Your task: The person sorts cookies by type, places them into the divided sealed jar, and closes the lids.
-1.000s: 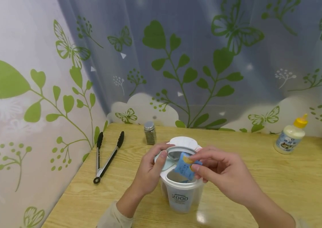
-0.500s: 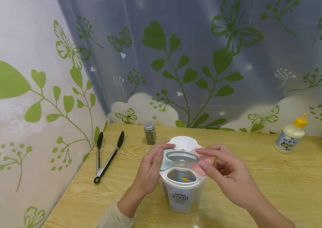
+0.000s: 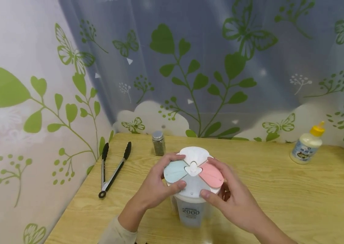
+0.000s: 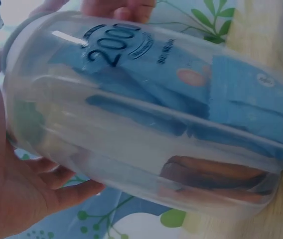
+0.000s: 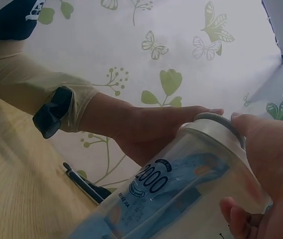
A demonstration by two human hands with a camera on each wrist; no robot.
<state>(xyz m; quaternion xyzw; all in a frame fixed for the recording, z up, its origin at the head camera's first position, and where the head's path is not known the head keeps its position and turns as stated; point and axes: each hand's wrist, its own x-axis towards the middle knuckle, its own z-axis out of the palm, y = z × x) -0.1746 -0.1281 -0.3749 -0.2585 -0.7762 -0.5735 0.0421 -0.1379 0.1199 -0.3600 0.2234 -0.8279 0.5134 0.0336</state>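
A clear storage canister stands upright on the table, with "2000" printed on its front. Its lid has a white flap, a teal flap, a pink flap and a grey flap, all lying down. My left hand grips the lid's left side, thumb at the grey flap's edge. On the right side my right hand holds the lid, its thumb also at the front edge. Through the wall, blue packets and a brown packet show in the left wrist view.
Black-tipped tongs lie spread at the left of the table. A small jar with a silver cap stands behind the canister. At the far right is a squeeze bottle with a yellow top. A patterned curtain hangs behind.
The right hand has let a blue packet drop into the front compartment. The raised grey flap has come down over the opening, and the right hand now holds the lid's right side.
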